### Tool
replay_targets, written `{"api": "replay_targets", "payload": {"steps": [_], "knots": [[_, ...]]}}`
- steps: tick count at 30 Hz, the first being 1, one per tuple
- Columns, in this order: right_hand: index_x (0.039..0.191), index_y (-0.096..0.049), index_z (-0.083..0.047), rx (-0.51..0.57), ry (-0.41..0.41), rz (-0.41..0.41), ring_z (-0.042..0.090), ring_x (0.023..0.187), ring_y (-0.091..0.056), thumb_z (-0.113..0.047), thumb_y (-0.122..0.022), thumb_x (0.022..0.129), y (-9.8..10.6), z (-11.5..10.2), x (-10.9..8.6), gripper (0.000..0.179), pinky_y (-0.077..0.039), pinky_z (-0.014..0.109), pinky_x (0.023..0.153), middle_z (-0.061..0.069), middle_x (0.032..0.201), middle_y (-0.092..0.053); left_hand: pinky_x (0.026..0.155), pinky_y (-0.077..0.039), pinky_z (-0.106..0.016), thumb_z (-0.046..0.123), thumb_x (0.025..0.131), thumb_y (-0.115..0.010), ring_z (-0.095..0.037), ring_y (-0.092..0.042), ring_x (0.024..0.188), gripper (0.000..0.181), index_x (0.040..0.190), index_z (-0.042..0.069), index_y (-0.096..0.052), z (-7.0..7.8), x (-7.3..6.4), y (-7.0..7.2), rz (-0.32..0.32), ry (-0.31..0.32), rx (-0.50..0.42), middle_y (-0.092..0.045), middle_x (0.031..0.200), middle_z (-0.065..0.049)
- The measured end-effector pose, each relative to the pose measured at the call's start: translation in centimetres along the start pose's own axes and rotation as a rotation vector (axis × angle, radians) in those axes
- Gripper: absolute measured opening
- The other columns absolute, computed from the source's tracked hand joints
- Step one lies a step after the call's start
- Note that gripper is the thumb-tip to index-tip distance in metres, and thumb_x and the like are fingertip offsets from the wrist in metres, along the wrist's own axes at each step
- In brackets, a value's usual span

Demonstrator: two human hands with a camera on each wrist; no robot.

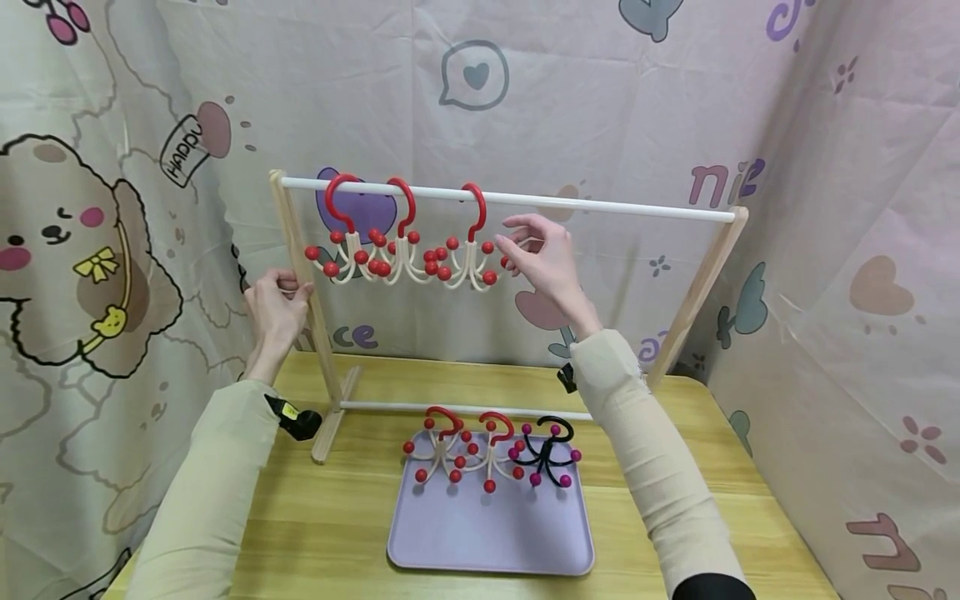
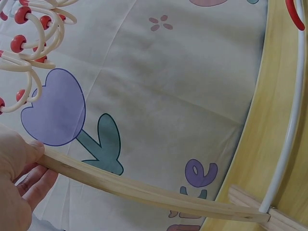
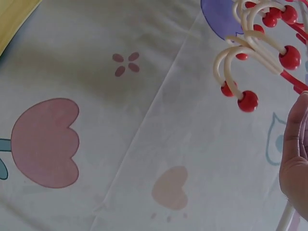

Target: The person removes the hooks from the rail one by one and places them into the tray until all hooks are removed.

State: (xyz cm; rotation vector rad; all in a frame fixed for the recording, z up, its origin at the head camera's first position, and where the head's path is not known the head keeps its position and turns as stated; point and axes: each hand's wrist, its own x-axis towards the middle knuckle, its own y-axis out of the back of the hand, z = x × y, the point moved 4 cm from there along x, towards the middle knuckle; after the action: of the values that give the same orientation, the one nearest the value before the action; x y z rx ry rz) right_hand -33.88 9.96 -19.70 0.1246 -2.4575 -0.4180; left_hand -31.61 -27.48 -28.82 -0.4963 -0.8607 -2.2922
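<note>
Three multi-arm hangers with red hooks, cream arms and red ball tips hang from the white rod (image 1: 615, 206) of a wooden rack. My left hand (image 1: 277, 312) grips the rack's left post (image 1: 316, 321), with the thumb on it and fingers curled behind, as the left wrist view also shows. My right hand (image 1: 543, 258) is just right of the rightmost hanging hanger (image 1: 471, 265), its fingers loosely bent and holding nothing visible. In the right wrist view that hand (image 3: 294, 149) is partly cut off beside the red hook; whether it touches the hanger, I cannot tell.
A lilac tray (image 1: 491, 537) lies on the wood-grain table (image 1: 315, 521). On its back part rest two red-hooked hangers (image 1: 441, 450) and a black hanger (image 1: 546, 454) with magenta balls. The rack's lower white bar (image 1: 397, 407) runs behind. Printed curtains (image 1: 847, 275) surround the table.
</note>
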Motion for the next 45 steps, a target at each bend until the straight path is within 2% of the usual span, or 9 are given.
{"api": "replay_targets", "payload": {"steps": [7, 11, 15, 18, 22, 28, 36, 40, 45], "knots": [[0.116, -0.068, 0.004, 0.002, 0.031, 0.042, 0.011, 0.056, -0.063, -0.012, -0.073, 0.092, -0.9, -0.1, 0.7, 0.030, -0.056, 0.025, 0.056, 0.020, 0.089, -0.070, 0.071, -0.038, -0.020, 0.017, 0.096, -0.067, -0.031, -0.066, 0.089, 0.030, 0.114, -0.007, -0.066, -0.1, 0.0, -0.1, 0.006, 0.000, 0.004, -0.072, 0.106, -0.025], [0.114, -0.068, 0.004, 0.009, 0.034, 0.059, 0.023, 0.058, -0.066, -0.011, -0.072, 0.092, -1.4, -0.2, 1.1, 0.028, -0.055, 0.023, 0.054, 0.022, 0.089, -0.071, 0.070, -0.038, -0.020, 0.018, 0.096, -0.067, -0.031, -0.066, 0.089, 0.030, 0.115, -0.007, -0.066, -0.1, 0.0, -0.1, 0.002, -0.002, 0.001, -0.072, 0.106, -0.025], [0.113, -0.069, 0.003, 0.028, 0.030, 0.068, 0.027, 0.061, -0.067, -0.012, -0.073, 0.091, -2.0, -0.3, 1.4, 0.027, -0.056, 0.024, 0.054, 0.026, 0.091, -0.071, 0.068, -0.037, -0.017, 0.018, 0.096, -0.068, -0.022, -0.062, 0.083, 0.030, 0.114, -0.006, -0.066, -0.1, 0.0, -0.1, 0.003, 0.003, 0.005, -0.073, 0.105, -0.024], [0.113, -0.068, 0.003, 0.042, 0.035, 0.072, 0.019, 0.058, -0.065, -0.012, -0.073, 0.091, -2.4, -0.5, 1.5, 0.027, -0.057, 0.027, 0.055, 0.025, 0.090, -0.070, 0.067, -0.037, -0.016, 0.019, 0.096, -0.068, -0.018, -0.060, 0.081, 0.031, 0.114, -0.006, -0.066, -0.2, 0.1, 0.0, 0.001, 0.002, 0.001, -0.072, 0.105, -0.025], [0.113, -0.068, 0.004, 0.032, 0.038, 0.078, 0.012, 0.057, -0.063, -0.011, -0.073, 0.092, -2.8, -0.6, 1.7, 0.027, -0.059, 0.033, 0.059, 0.020, 0.088, -0.070, 0.065, -0.036, -0.015, 0.019, 0.096, -0.068, -0.024, -0.063, 0.084, 0.032, 0.115, -0.007, -0.066, -0.3, 0.0, -0.1, -0.004, 0.003, -0.004, -0.072, 0.105, -0.026], [0.108, -0.068, 0.007, 0.019, 0.044, 0.115, 0.033, 0.064, -0.067, -0.006, -0.070, 0.092, -3.3, -0.8, 2.0, 0.021, -0.060, 0.046, 0.066, 0.020, 0.084, -0.070, 0.065, -0.036, -0.016, 0.021, 0.096, -0.068, -0.027, -0.064, 0.085, 0.034, 0.115, -0.006, -0.066, -0.4, 0.1, -0.1, -0.006, 0.005, 0.001, -0.071, 0.105, -0.026], [0.104, -0.068, 0.010, 0.011, 0.060, 0.140, 0.023, 0.063, -0.070, -0.002, -0.068, 0.092, -3.4, -1.0, 2.1, 0.018, -0.059, 0.028, 0.061, 0.027, 0.086, -0.072, 0.066, -0.037, -0.016, 0.018, 0.096, -0.068, -0.023, -0.062, 0.084, 0.030, 0.114, -0.006, -0.066, -0.2, 0.1, 0.0, -0.001, 0.002, 0.005, -0.073, 0.105, -0.024], [0.104, -0.068, 0.010, 0.018, 0.062, 0.141, 0.025, 0.064, -0.070, -0.001, -0.067, 0.092, -3.4, -1.0, 2.1, 0.017, -0.060, 0.028, 0.061, 0.028, 0.087, -0.072, 0.066, -0.037, -0.016, 0.018, 0.096, -0.068, -0.017, -0.060, 0.080, 0.030, 0.114, -0.006, -0.067, -0.3, 0.2, -0.1, -0.003, 0.004, -0.003, -0.073, 0.105, -0.024], [0.101, -0.068, 0.009, 0.044, 0.055, 0.138, 0.014, 0.059, -0.067, 0.000, -0.066, 0.092, -3.3, -1.0, 2.1, 0.014, -0.059, 0.026, 0.061, 0.029, 0.087, -0.072, 0.065, -0.036, -0.015, 0.017, 0.095, -0.068, -0.016, -0.058, 0.079, 0.029, 0.113, -0.006, -0.067, -0.3, 0.2, -0.1, 0.002, -0.003, -0.005, -0.073, 0.104, -0.024]]}}
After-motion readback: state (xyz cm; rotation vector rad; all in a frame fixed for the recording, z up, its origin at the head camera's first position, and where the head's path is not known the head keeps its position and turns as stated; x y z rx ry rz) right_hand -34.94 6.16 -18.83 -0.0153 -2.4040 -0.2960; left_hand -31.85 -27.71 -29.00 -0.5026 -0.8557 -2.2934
